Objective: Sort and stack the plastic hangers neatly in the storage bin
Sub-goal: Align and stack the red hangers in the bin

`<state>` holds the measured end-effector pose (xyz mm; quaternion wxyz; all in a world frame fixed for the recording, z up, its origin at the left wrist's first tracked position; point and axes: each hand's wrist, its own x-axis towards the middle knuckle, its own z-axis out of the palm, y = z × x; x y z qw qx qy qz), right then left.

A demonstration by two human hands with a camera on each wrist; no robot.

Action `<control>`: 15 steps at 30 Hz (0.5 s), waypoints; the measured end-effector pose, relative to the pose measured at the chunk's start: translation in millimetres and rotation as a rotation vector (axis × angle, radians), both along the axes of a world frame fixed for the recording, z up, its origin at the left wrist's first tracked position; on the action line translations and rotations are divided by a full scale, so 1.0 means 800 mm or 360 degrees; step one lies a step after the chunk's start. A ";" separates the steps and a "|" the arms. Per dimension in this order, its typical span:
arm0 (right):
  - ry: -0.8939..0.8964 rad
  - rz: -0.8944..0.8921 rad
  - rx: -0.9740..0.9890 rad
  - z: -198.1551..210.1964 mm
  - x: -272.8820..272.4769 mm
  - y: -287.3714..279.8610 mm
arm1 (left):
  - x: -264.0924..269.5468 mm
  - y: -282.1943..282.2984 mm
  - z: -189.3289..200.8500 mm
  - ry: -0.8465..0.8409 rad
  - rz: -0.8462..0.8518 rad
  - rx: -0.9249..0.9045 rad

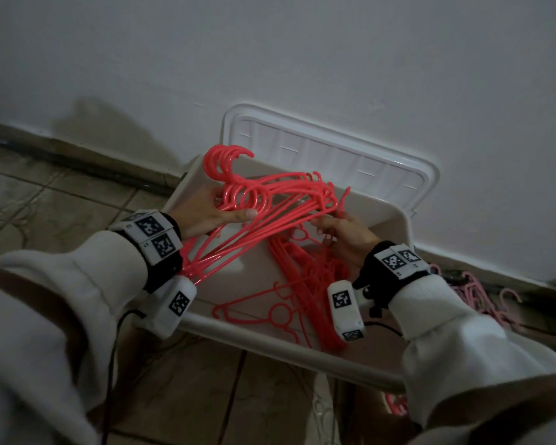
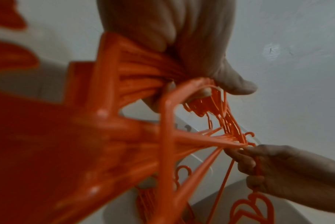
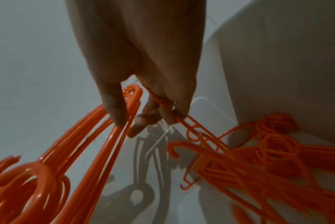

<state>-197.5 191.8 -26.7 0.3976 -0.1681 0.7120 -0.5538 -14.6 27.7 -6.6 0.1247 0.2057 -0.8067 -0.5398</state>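
Now my left hand (image 1: 211,215) grips the bundle of red hangers (image 1: 280,200) near the hooks, its long axis running rightward over the storage bin (image 1: 385,220), where my right hand (image 1: 344,234) pinches the far ends. Blur probably hides one extra hanger caught there.

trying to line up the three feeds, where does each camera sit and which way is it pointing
Head: worn on the head, looks forward and down at the storage bin; shows both sleeves, left hand, right hand.
Left wrist: looks along the left hand gripping the bunch of hangers.
Right wrist: looks along the right hand into the bin, fingers pinching hangers.
Shared: left wrist and head views both show the right hand.
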 end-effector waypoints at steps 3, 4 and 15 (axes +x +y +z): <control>-0.0022 0.0043 -0.0044 0.001 0.001 0.001 | 0.002 0.001 0.002 0.0031 -0.0053 0.0063; -0.0033 0.0053 -0.0071 0.001 0.002 0.000 | 0.002 0.001 0.000 0.0018 -0.0060 0.0093; 0.0058 0.0046 -0.0239 -0.004 0.005 -0.004 | -0.001 0.005 0.001 -0.0280 0.0035 0.0164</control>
